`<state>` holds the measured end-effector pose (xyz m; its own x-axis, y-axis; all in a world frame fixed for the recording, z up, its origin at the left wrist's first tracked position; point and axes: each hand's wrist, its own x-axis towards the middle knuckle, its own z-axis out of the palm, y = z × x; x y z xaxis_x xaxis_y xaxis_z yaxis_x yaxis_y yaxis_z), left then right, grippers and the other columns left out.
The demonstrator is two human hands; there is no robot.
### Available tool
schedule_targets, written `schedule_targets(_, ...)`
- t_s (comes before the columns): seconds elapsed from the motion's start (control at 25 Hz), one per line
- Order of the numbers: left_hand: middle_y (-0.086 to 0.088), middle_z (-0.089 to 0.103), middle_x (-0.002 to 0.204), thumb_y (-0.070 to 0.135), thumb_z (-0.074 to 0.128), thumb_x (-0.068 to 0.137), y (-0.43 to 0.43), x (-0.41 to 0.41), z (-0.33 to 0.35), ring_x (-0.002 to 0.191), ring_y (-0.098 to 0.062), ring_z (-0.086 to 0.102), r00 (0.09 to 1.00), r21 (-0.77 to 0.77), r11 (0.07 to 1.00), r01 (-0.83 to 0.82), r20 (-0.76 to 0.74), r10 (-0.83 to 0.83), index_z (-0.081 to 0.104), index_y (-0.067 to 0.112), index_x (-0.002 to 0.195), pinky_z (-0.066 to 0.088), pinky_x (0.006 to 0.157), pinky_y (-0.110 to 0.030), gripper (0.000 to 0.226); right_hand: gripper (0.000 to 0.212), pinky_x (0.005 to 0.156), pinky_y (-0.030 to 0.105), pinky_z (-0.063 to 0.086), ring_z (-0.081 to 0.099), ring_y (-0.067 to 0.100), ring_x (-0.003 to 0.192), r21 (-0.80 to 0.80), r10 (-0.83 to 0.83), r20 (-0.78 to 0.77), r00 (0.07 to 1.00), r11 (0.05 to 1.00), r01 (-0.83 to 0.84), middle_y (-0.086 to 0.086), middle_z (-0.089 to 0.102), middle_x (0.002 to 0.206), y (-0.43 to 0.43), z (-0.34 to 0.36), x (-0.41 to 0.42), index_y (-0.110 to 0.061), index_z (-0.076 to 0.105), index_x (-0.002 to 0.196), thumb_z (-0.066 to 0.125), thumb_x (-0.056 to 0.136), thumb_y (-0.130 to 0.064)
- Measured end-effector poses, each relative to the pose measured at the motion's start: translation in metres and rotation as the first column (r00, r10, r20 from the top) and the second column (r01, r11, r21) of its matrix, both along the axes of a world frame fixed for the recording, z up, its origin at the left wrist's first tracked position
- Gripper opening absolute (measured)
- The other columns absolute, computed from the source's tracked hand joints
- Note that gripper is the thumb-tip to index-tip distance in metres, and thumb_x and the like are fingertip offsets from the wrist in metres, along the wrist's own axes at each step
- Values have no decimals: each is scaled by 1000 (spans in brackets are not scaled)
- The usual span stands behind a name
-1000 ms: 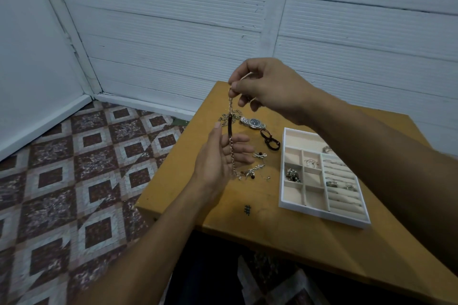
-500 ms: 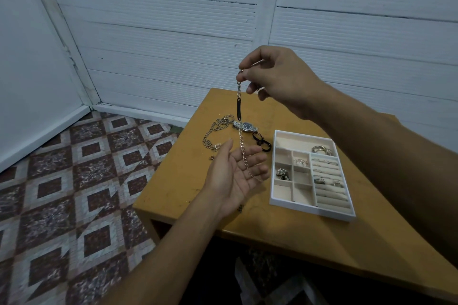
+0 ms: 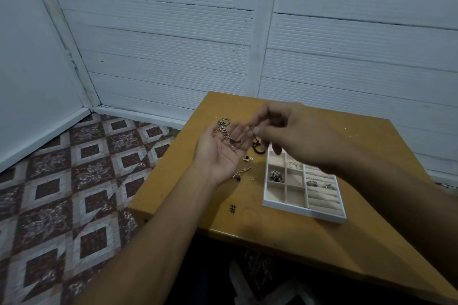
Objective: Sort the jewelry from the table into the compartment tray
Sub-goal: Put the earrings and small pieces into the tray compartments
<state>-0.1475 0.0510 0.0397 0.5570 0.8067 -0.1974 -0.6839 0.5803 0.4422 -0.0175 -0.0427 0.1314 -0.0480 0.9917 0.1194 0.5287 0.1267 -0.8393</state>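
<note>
Near edge of the table (image 3: 247, 230): bare wood w/ an inked hash mark (image 3: 232, 209), white compartment tray (image 3: 304, 212) to its right. Two small trinkets (image 3: 241, 172) lie loose just beside the left wrist. Left hand (image 3: 220, 148), palm up, fingers relaxed, carries a silver chain (image 3: 229, 137) draped across the palm. Right hand (image 3: 292, 131) (motion-blurred) pinches the chain's far end over the tray's back corner. Beyond the fingertips, a gold chain (image 3: 224, 121) and a dark loop (image 3: 259, 148) are partly hidden.

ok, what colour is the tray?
The tray has a white frame and beige lining. It shows best in the head view, the only one.
</note>
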Motion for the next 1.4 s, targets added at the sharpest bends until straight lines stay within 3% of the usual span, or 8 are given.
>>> schedule_targets(0.2,-11,72,82,29,40,102,3,4,2,73,-20,71,998,73,997,-9,-65,14,62,4,93,60,66,-31,35,7,52,16,46,60,6,61,-116,15,150,989,993,2,6,72,84,-19,-20,10,-13,67,92,61,91,-10)
schedule_targets(0.32,-11,71,84,32,38,102,-3,10,-1,74,-21,70,985,136,989,51,-170,-27,61,5,98,60,68,-32,36,6,54,18,47,61,9,62,-75,5,302,953,997,18,-1,70,76,-14,-18,13,-22,68,88,64,89,-17)
schedule_targets(0.4,-12,70,87,33,38,102,-11,16,-6,76,-21,69,968,169,976,135,-235,-94,60,5,102,59,72,-34,36,6,53,14,44,58,1,58,-42,-7,378,926,999,24,-6,68,73,-5,-14,12,-26,66,86,65,88,-21)
schedule_targets(0.48,-14,69,90,32,39,102,-20,23,-11,79,-22,67,947,195,957,216,-280,-157,62,4,105,56,79,-38,37,2,56,17,44,58,0,61,-14,-24,468,883,999,35,-7,67,74,4,-12,12,-23,64,87,64,88,-22)
schedule_targets(0.56,-15,70,93,31,38,102,-28,29,-15,78,-23,68,930,203,941,272,-307,-202,63,5,109,57,75,-38,37,4,54,20,40,55,1,63,17,-44,549,834,999,42,-8,64,73,13,-12,11,-19,65,85,64,87,-23)
schedule_targets(0.88,-13,69,84,33,44,97,-42,36,-26,72,-23,68,923,118,931,345,-223,-314,64,3,107,57,64,-35,37,5,50,10,37,48,1,58,23,-64,620,782,998,63,-10,55,65,24,-22,17,-14,68,81,67,83,-18)
schedule_targets(1.24,-12,71,88,32,39,101,-46,42,-31,77,-22,71,916,9,942,336,-238,-324,63,6,110,58,70,-33,37,6,59,26,46,58,12,69,-23,-40,660,750,997,74,-6,62,70,24,-31,18,-16,66,78,69,81,-19)
schedule_targets(1.4,-11,71,79,32,40,100,-49,44,-34,72,-22,71,904,-26,940,340,-267,-335,64,6,102,60,68,-33,35,7,60,25,40,53,13,71,-47,-17,675,737,997,67,-9,54,68,26,-39,20,-15,65,78,69,82,-19)
